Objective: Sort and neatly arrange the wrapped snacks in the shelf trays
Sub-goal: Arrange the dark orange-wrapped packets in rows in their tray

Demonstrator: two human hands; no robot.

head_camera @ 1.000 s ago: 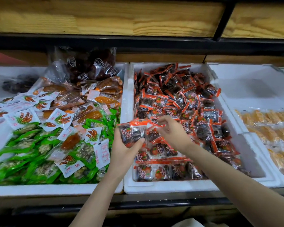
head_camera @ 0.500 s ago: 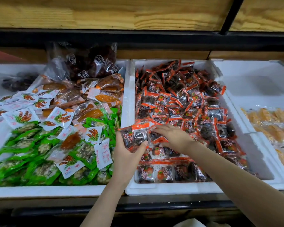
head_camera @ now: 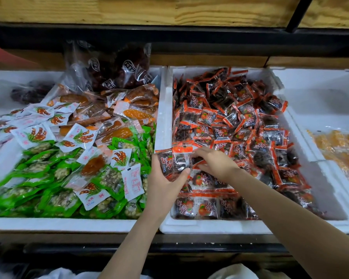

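Left hand [head_camera: 165, 184] grips a small stack of orange-edged snacks [head_camera: 173, 161] above the white tray [head_camera: 210, 226], near its left wall. Right hand [head_camera: 216, 164], fingers curled, pinches a packet [head_camera: 197, 161] atop the pile inside that tray.

No legible print on snack wrappers [head_camera: 205, 134]

Two bare forearms reach forward from below and converge. The left hand [head_camera: 165, 184] is raised, wrist bent slightly back, gripping a small stack of snack packets [head_camera: 173, 161]: the thumb presses on the near face and the fingers wrap round the left edge. The right arm comes in diagonally from the lower right. The right hand [head_camera: 217, 164] is palm-down, knuckles up, fingers curled, with the tips just beside the held stack. Whether they pinch anything cannot be seen.
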